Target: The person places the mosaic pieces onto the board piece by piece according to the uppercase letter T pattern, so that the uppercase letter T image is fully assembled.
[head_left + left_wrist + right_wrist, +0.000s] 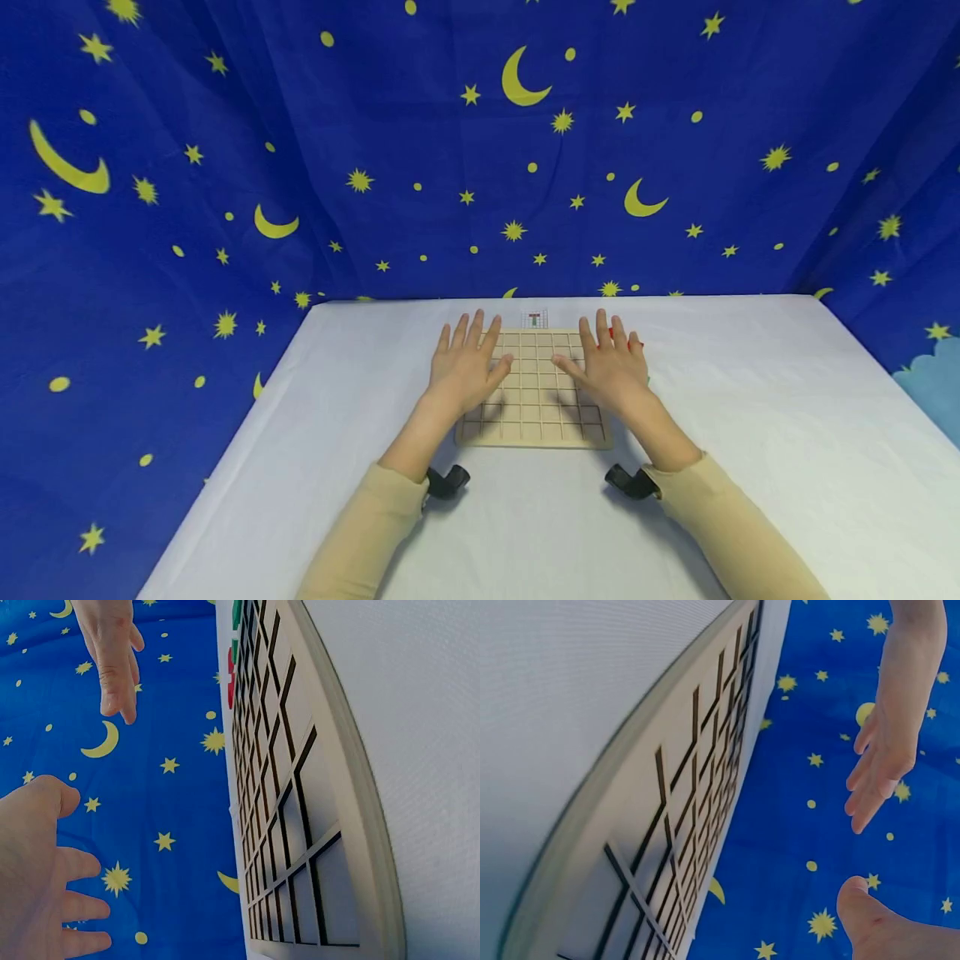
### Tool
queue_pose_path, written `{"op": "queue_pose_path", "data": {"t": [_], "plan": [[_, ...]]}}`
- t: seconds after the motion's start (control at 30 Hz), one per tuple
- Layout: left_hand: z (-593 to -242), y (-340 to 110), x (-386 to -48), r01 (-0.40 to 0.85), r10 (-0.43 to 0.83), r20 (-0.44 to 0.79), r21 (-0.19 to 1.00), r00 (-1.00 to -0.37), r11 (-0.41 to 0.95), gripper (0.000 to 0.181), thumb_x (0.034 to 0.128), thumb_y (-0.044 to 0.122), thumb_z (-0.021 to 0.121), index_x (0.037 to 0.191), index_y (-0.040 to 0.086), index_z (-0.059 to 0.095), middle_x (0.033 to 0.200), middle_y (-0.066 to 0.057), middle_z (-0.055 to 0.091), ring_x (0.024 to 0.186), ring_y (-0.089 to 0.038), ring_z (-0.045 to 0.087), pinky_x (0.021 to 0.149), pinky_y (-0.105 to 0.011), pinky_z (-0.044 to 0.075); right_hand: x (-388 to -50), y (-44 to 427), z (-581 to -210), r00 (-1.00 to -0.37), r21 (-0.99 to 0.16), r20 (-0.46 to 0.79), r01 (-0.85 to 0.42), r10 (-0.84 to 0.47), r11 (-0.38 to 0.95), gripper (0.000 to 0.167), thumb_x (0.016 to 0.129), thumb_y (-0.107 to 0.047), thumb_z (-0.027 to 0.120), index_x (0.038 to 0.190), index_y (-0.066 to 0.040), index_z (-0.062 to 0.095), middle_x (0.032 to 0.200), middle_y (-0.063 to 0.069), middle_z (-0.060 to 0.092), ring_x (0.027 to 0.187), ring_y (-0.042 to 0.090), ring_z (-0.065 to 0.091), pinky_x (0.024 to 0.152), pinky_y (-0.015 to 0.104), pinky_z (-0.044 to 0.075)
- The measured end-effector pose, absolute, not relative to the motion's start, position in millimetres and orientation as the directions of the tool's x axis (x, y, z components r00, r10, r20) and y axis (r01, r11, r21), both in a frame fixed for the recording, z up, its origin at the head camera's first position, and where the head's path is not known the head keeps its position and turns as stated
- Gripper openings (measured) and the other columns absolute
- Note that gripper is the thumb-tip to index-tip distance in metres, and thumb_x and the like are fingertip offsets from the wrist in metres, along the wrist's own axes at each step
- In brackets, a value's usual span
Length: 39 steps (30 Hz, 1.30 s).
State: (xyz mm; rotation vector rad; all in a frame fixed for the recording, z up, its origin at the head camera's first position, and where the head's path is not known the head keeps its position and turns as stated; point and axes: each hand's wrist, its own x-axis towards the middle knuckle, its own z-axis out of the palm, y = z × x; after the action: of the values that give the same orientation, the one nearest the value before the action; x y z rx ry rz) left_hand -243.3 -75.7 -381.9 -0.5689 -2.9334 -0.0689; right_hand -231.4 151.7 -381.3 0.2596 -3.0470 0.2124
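A wooden grid board [528,408] lies flat on the white table, its squares bare where they show. My left hand [465,367] hovers above its left side with fingers spread, holding nothing. Over its right side hangs my right hand [613,367], fingers also spread, nothing in it. The wrist views show a gap between both hands and the board [330,697]. Red pieces [636,342] show partly behind my right fingers; in the left wrist view red [231,679] and green pieces [236,622] lie past the board's edge.
A small printed grid card [535,319] with red and green marks lies just behind the board. White cloth [750,417] covers the table. A blue curtain [450,142] with yellow stars and moons stands behind and at both sides.
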Motion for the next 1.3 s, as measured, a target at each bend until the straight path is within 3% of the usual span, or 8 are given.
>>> {"op": "queue_pose_path", "data": {"t": [0.33,0.47,0.6,0.67,0.83,1.03,1.3], "plan": [[-381.2,-80.1,-243.8,0.388,0.381,0.131,0.029,-0.915,0.921,0.066,0.0989,0.053,0.025,0.153,0.016,0.015,0.155,-0.014,0.015,0.142,-0.032,0.009,0.115,-0.052,0.007,-232.5,151.8,-385.3,-0.979,-0.154,0.109,-0.187,-0.172,0.970,0.084,0.094,-0.061,0.036,0.149,-0.001,0.020,0.152,0.026,0.011,0.139,0.043,0.005,0.112,0.059,0.009],[-381.1,-86.6,-247.1,0.470,0.442,0.221,0.090,-0.869,0.878,0.059,0.0987,0.040,0.039,0.149,0.011,0.028,0.150,-0.015,0.030,0.138,-0.031,0.024,0.115,-0.047,0.015,-233.3,152.6,-383.8,-0.966,-0.202,0.174,-0.225,-0.191,0.953,0.085,0.093,-0.060,0.040,0.148,0.001,0.021,0.151,0.027,0.014,0.138,0.044,0.010,0.111,0.059,0.014],[-384.7,-95.2,-253.4,0.589,0.516,0.338,0.166,-0.787,0.791,0.047,0.0947,0.023,0.052,0.139,0.007,0.046,0.136,-0.013,0.050,0.128,-0.028,0.042,0.110,-0.041,0.031,-233.8,153.7,-382.5,-0.950,-0.261,0.234,-0.268,-0.209,0.927,0.083,0.092,-0.053,0.050,0.147,0.004,0.024,0.150,0.027,0.020,0.136,0.045,0.018,0.109,0.060,0.020],[-388.2,-99.5,-257.0,0.614,0.521,0.353,0.244,-0.777,0.750,0.044,0.0940,0.019,0.055,0.135,0.006,0.050,0.132,-0.012,0.053,0.124,-0.027,0.046,0.107,-0.039,0.036,-234.6,154.5,-382.4,-0.938,-0.296,0.269,-0.296,-0.218,0.908,0.080,0.092,-0.047,0.056,0.145,0.006,0.028,0.147,0.029,0.025,0.133,0.047,0.024,0.107,0.060,0.025],[-405.3,-112.9,-264.8,0.559,0.458,0.320,0.454,-0.829,0.694,0.043,0.0925,0.011,0.059,0.134,0.005,0.051,0.126,-0.011,0.058,0.115,-0.026,0.054,0.099,-0.041,0.045,-238.1,159.2,-383.7,-0.897,-0.415,0.379,-0.382,-0.225,0.825,0.066,0.090,-0.033,0.064,0.135,0.010,0.041,0.131,0.030,0.045,0.119,0.045,0.043,0.098,0.057,0.040],[-428.2,-128.6,-272.8,0.492,0.403,0.289,0.600,-0.868,0.630,0.043,0.0910,0.008,0.060,0.133,0.002,0.052,0.124,-0.014,0.059,0.112,-0.030,0.056,0.096,-0.041,0.047,-244.5,171.2,-384.2,-0.861,-0.549,0.472,-0.453,-0.187,0.702,0.046,0.089,-0.024,0.067,0.121,0.007,0.056,0.115,0.024,0.057,0.102,0.038,0.056,0.081,0.050,0.052],[-446.2,-137.0,-274.8,0.413,0.370,0.214,0.656,-0.904,0.631,0.049,0.0867,0.007,0.063,0.134,0.002,0.051,0.130,-0.014,0.055,0.119,-0.027,0.052,0.103,-0.036,0.041,-255.4,196.1,-384.7,-0.896,-0.700,0.435,-0.396,-0.085,0.594,0.040,0.091,-0.023,0.064,0.118,0.005,0.058,0.118,0.020,0.059,0.105,0.034,0.058,0.090,0.046,0.050]]}}
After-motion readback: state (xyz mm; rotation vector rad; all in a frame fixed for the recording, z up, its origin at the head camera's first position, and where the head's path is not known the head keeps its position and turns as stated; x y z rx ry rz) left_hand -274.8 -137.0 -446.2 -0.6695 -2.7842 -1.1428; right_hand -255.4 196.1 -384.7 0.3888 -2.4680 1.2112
